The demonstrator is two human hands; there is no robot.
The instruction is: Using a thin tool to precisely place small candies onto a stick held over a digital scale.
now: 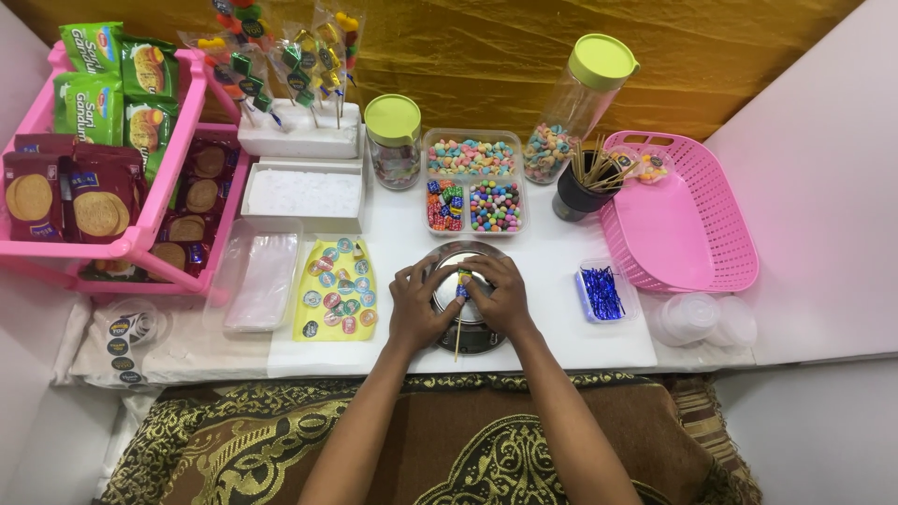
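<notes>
My left hand and my right hand meet over a round metal plate on the white table. Together they pinch a thin wooden skewer with small coloured candies threaded on its upper end. The skewer's bare end points toward me past the plate's near rim. Just beyond the plate sits a clear divided tray filled with several kinds of coloured candies.
A yellow sticker sheet and clear bags lie left. A foam block holds finished candy skewers. Pink rack of biscuit packs far left. Two green-lidded jars, a dark cup of skewers, a pink basket, blue twist ties right.
</notes>
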